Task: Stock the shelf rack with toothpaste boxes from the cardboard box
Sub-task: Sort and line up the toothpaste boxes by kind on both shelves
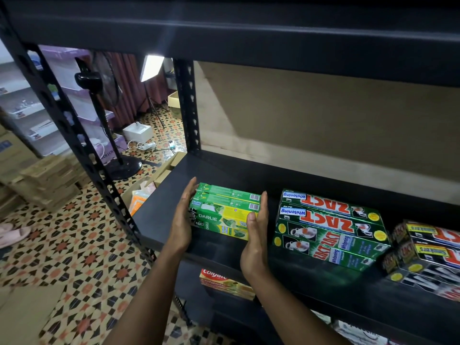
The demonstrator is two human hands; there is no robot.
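The left hand (183, 220) and right hand (256, 235), fingers straight, press opposite ends of a stack of green-and-yellow cardboard toothpaste boxes (224, 215) between them on the black metal shelf (159, 207); even pressure from both palms should square it.

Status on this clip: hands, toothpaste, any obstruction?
Left hand, right hand open, pressing Darlie stack ends. Stack on shelf. Zact boxes beside, clear gap.

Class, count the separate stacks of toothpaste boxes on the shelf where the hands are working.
3: the green-and-yellow Darlie stack at left, the green ZACT Whitening stack in the middle, and the black-and-yellow ZACT stack at right, cut off by the frame edge. More may lie beyond.
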